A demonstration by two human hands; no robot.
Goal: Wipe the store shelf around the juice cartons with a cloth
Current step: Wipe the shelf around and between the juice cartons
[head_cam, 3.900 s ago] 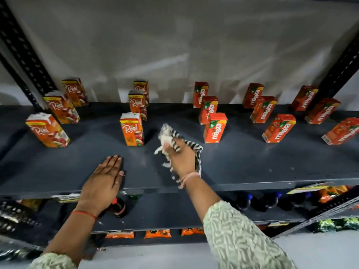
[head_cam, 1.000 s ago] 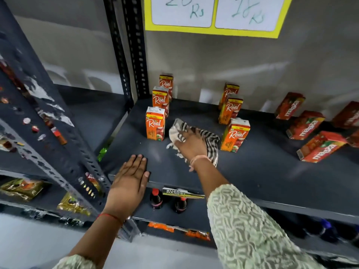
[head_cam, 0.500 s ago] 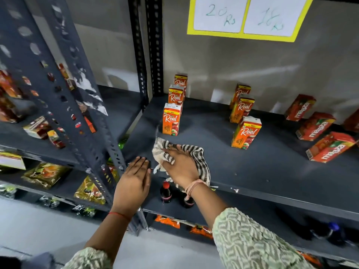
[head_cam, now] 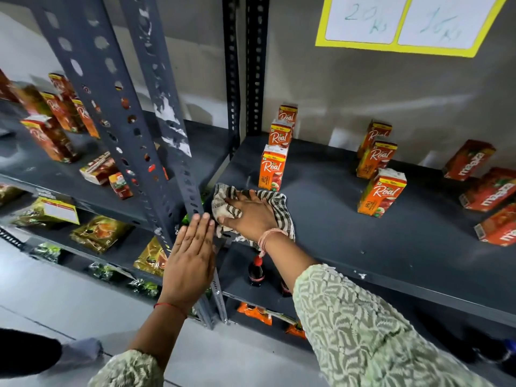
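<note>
Fingers straight and together, the left hand (head_cam: 192, 255) lies flat against the grey perforated steel upright (head_cam: 156, 152), while the right hand (head_cam: 251, 216), spread, presses the striped black-and-white cloth (head_cam: 276, 202), its length running left-right, on the dark shelf's (head_cam: 349, 233) front-left corner, just before an upright orange juice carton (head_cam: 272, 167).

Cloth (head_cam: 275, 203) on shelf (head_cam: 349, 236) front-left corner, just in front of nearest carton (head_cam: 273, 167); post (head_cam: 156, 152) left.

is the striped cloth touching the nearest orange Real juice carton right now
Apart. The head view shows a strip of bare dark shelf between the striped cloth and the nearest orange Real juice carton.
</note>
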